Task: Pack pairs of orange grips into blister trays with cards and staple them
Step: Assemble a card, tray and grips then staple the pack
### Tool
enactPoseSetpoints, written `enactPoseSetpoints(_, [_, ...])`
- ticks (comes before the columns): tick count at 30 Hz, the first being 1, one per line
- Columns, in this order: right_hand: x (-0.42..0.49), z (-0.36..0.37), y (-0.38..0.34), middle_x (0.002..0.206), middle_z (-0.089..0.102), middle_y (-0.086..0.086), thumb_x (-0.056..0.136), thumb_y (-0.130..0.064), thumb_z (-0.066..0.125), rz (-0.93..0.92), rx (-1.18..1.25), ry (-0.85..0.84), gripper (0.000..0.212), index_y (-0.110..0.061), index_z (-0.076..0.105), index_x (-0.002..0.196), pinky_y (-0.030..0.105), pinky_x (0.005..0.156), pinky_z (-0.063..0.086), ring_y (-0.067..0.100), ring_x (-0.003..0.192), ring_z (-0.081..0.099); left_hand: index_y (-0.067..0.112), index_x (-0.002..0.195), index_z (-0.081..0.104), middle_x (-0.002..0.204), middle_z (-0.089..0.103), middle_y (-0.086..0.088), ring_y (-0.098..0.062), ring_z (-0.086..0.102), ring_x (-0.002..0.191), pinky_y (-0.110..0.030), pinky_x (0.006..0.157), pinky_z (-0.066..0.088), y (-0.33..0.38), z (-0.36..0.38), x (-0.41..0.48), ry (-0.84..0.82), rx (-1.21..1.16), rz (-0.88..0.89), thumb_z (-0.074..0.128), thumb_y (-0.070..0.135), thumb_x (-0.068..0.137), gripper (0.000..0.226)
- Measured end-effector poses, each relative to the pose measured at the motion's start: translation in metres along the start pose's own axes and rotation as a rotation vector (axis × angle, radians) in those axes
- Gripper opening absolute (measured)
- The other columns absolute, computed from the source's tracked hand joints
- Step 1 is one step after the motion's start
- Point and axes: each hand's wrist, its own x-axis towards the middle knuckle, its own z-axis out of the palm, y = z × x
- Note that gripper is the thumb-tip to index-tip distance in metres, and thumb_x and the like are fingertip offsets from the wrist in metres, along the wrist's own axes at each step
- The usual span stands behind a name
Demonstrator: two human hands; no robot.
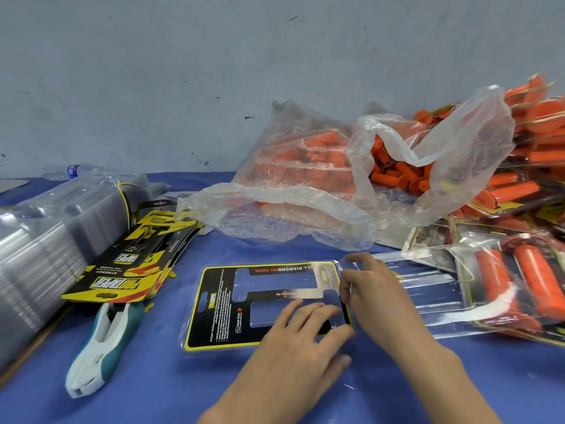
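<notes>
A clear blister tray [195,338] lies on the blue table in front of me with a black and yellow card [214,307] seated in it. My left hand [302,341] presses flat on the card's near right corner, fingers straight. My right hand [371,292] pinches the tray's right edge between thumb and fingers. The tray's other clear half [428,286] lies opened out to the right. Loose orange grips [397,172] fill open plastic bags behind. A white and teal stapler [101,341] lies to the left.
A stack of empty clear trays [46,240] and a pile of printed cards [131,264] sit at the left. Packed grip packs [519,270] are heaped at the right. A water bottle [73,171] lies at the back left by the wall.
</notes>
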Motion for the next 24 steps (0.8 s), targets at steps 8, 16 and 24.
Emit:
enactPoseSetpoints(8, [-0.001,-0.007,-0.004,0.128,0.056,-0.002,0.082,0.0,0.049,-0.016,-0.048,0.056,0.028,-0.026,0.055,0.074,0.033,0.088,0.036,0.026,0.114,0.05,0.032,0.127,0.056,0.126,0.057,0.01,-0.01,0.05,0.119,-0.027,0.103,0.034,-0.046,-0.029,-0.018,0.15,-0.174,-0.318,0.036,0.046,0.099,0.037])
enactPoseSetpoints(16, [0.007,0.0,-0.015,0.107,0.063,-0.005,0.084,0.004,0.05,-0.076,-0.05,0.134,0.034,-0.026,0.064,0.094,0.03,0.086,0.031,0.024,0.105,0.051,0.021,0.134,0.053,0.133,0.057,0.004,-0.014,0.044,0.124,-0.031,0.105,0.033,-0.11,-0.03,-0.047,0.123,-0.238,-0.754,0.04,0.027,0.103,0.034])
enactPoseSetpoints(24, [0.007,0.012,-0.022,0.112,0.063,-0.007,0.087,-0.007,0.052,-0.011,-0.147,0.084,0.034,-0.028,0.057,0.113,0.035,0.103,0.03,0.022,0.112,0.05,0.023,0.139,0.046,0.133,0.055,0.005,-0.012,0.042,0.124,-0.031,0.103,0.036,-0.119,-0.018,-0.049,0.059,-0.23,-0.744,0.032,0.023,0.105,0.037])
